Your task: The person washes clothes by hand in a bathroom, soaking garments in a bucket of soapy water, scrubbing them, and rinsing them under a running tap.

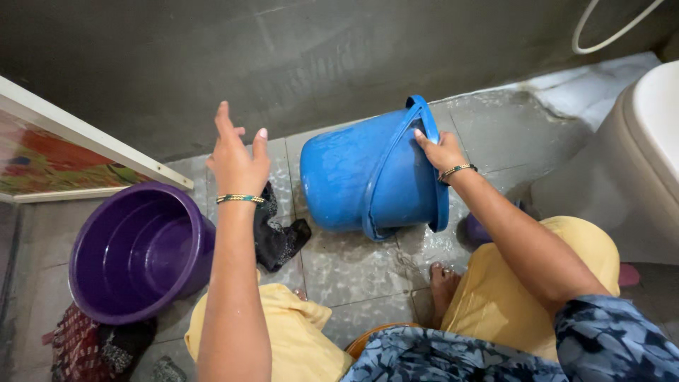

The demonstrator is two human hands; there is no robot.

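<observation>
My right hand (440,151) grips the rim of a blue plastic bucket (353,177) that is tipped over on its side on the wet tiled floor (368,272), its mouth facing me and to the right. My left hand (237,159) is raised in the air with fingers spread, holding nothing, above a dark wet cloth (278,237) lying on the floor. A purple tub (138,251) stands at the left, tilted toward me.
A grey wall runs across the top. A white toilet (640,155) stands at the right, with a white hose (608,32) above. A patterned panel (49,159) leans at the left. Dark and red cloths (88,346) lie bottom left. My yellow-clad knees fill the foreground.
</observation>
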